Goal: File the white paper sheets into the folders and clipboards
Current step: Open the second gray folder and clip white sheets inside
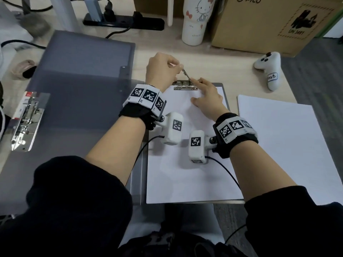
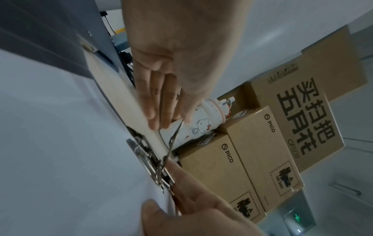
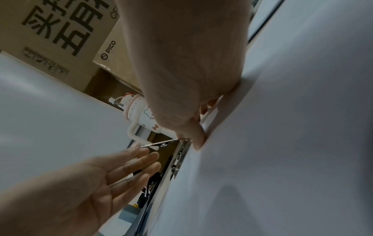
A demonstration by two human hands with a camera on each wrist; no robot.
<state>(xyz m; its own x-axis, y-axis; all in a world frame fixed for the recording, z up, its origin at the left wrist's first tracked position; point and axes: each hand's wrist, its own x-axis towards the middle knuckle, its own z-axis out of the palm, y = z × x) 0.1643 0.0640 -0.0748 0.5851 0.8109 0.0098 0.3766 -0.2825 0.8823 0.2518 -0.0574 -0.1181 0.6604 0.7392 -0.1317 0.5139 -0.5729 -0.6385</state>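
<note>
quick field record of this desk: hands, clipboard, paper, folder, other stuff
left hand: pinches the raised clip lever
right hand: fingers flat on the top of the sheet, by the clip
clipboard: flat on the desk, sheet on it
spare paper: stack right of the clipboard
folder: open, grey, left of the clipboard; lever arch clip at its left
behind: tumbler, boxes, controller
</note>
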